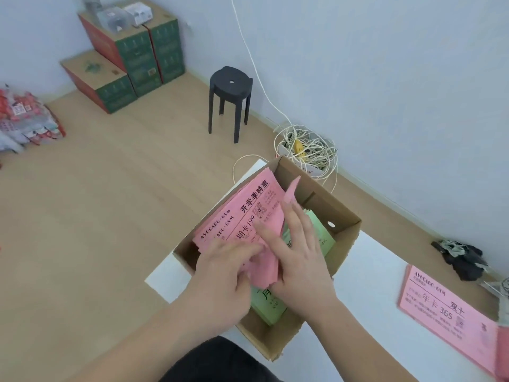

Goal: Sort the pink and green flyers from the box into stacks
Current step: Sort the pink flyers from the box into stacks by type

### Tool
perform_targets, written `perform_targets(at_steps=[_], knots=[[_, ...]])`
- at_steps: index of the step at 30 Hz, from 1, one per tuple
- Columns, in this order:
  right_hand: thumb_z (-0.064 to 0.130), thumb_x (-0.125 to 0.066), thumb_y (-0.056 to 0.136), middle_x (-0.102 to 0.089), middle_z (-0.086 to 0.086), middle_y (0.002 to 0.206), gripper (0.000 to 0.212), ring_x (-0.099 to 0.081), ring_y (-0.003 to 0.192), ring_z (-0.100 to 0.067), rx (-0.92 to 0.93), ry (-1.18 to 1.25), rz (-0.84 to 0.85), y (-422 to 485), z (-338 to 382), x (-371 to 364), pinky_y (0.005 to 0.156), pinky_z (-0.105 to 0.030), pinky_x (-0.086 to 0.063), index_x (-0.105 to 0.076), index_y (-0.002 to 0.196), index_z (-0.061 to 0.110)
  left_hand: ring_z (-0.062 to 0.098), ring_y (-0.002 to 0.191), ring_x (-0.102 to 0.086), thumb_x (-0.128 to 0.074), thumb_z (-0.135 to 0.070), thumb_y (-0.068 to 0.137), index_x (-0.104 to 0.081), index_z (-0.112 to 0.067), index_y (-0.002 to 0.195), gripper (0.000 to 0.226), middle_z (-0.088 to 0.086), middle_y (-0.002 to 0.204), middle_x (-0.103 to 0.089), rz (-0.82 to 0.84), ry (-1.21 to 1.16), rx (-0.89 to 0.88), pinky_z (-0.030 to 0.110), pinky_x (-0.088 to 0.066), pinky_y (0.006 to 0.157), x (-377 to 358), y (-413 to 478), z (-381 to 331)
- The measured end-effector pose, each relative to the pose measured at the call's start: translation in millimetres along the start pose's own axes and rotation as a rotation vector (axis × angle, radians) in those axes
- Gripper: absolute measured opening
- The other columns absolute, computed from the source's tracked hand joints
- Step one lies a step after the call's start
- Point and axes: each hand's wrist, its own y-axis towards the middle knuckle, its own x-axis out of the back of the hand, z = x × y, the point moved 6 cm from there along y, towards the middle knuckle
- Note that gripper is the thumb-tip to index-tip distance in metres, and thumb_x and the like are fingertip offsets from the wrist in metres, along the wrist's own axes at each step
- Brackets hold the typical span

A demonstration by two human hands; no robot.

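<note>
Both your hands are down in the cardboard box (344, 216), close together, nearly touching. Your left hand (220, 274) has its fingers curled into the near edge of the pink flyers (245, 210), gripping the bundle. Your right hand (300, 260) lies on them with straight, spread fingers. One pink sheet (292, 188) pokes up just past your right fingertips; can't tell if it's pinched. Green flyers (271, 304) sit under both hands. Well off to your right, a pink stack (440, 307) lies on the white table (366, 271).
</note>
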Motion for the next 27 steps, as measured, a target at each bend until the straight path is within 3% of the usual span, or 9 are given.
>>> perform_targets(at_steps=[4, 7, 9, 11, 13, 16, 20, 23, 27], knots=[[0.056, -0.065, 0.084, -0.028, -0.002, 0.166, 0.046, -0.014, 0.157, -0.028, -0.083, 0.057, -0.023, -2.5, -11.4, 1.1, 0.118, -0.06, -0.032, -0.068, 0.118, 0.025, 0.004, 0.125, -0.051, -0.049, 0.002, 0.095, -0.068, -0.035, 0.114, 0.046, -0.028, 0.125, -0.058, 0.059, -0.158, -0.026, 0.019, -0.042, 0.103, -12.8, -15.8, -6.2], [0.032, -0.061, 0.089, -0.032, 0.003, 0.164, 0.034, -0.015, 0.157, -0.026, -0.085, 0.058, -0.046, -3.4, -12.8, 1.7, 0.116, -0.06, -0.035, -0.064, 0.122, 0.026, -0.009, 0.141, -0.033, -0.049, 0.0, 0.098, -0.067, -0.034, 0.127, 0.048, -0.029, 0.149, -0.04, -0.151, -0.124, 0.207, 0.003, -0.024, 0.108, 4.1, -15.2, 19.9], [0.012, -0.064, 0.085, -0.034, 0.006, 0.163, 0.046, -0.014, 0.157, -0.025, -0.086, 0.058, -0.039, -2.8, -12.2, 0.2, 0.116, -0.06, -0.034, -0.059, 0.128, 0.026, -0.005, 0.147, -0.023, -0.046, -0.001, 0.099, -0.061, -0.03, 0.135, 0.049, -0.023, 0.154, -0.031, -0.199, -0.11, 0.323, 0.009, -0.021, 0.11, 12.3, -12.9, 29.9], [0.009, -0.059, 0.087, -0.035, 0.007, 0.163, 0.048, -0.014, 0.157, -0.023, -0.096, 0.095, -0.052, -2.7, -11.4, 1.9, 0.117, -0.059, -0.034, -0.055, 0.133, 0.023, 0.002, 0.149, -0.026, -0.043, -0.002, 0.099, -0.057, -0.028, 0.139, 0.049, -0.022, 0.154, -0.031, -0.149, -0.113, 0.341, 0.019, -0.028, 0.115, 14.3, -6.3, 26.6], [0.016, -0.045, 0.094, -0.034, 0.007, 0.164, 0.04, -0.012, 0.158, -0.022, -0.106, 0.156, -0.055, -4.0, -10.4, 4.8, 0.118, -0.059, -0.032, -0.055, 0.132, 0.022, 0.005, 0.138, -0.041, -0.04, -0.002, 0.099, -0.053, -0.023, 0.142, 0.05, -0.019, 0.144, -0.041, -0.115, -0.111, 0.332, 0.02, -0.038, 0.107, 18.4, 0.8, 20.8], [0.029, -0.033, 0.102, -0.033, 0.008, 0.165, 0.039, -0.009, 0.158, -0.021, -0.121, 0.259, -0.067, -6.1, -8.8, 11.1, 0.121, -0.058, -0.027, -0.059, 0.129, 0.021, 0.001, 0.123, -0.042, -0.039, -0.002, 0.1, -0.046, -0.022, 0.149, 0.053, -0.014, 0.146, -0.043, -0.124, -0.105, 0.384, 0.007, -0.034, 0.092, 23.8, 5.0, 21.8], [0.052, -0.029, 0.107, -0.023, 0.014, 0.168, 0.048, -0.001, 0.158, -0.012, -0.154, 0.212, -0.001, -3.6, -6.0, 8.1, 0.122, -0.055, -0.027, -0.056, 0.136, 0.026, 0.008, 0.135, -0.042, -0.04, -0.002, 0.099, -0.044, -0.021, 0.151, 0.055, -0.007, 0.153, -0.042, -0.069, -0.046, 0.351, 0.014, -0.031, 0.104, 20.9, 2.4, 21.0], [0.055, -0.036, 0.106, -0.016, 0.017, 0.169, 0.045, 0.004, 0.157, -0.008, -0.162, 0.146, 0.063, -2.3, -5.6, 2.2, 0.121, -0.055, -0.029, -0.053, 0.14, 0.03, 0.009, 0.138, -0.039, -0.042, 0.001, 0.097, -0.047, -0.019, 0.149, 0.056, -0.009, 0.151, -0.043, -0.093, -0.017, 0.314, 0.012, -0.026, 0.104, 21.7, -2.9, 14.8], [0.059, -0.033, 0.104, -0.017, 0.018, 0.169, 0.048, 0.004, 0.157, -0.006, -0.179, 0.157, 0.061, -0.9, -5.7, 3.4, 0.122, -0.055, -0.03, -0.054, 0.138, 0.032, 0.003, 0.127, -0.049, -0.047, -0.004, 0.097, -0.052, -0.035, 0.141, 0.054, -0.019, 0.14, -0.051, -0.093, -0.413, 0.517, 0.024, -0.038, 0.104, 21.4, -11.4, 18.0]])
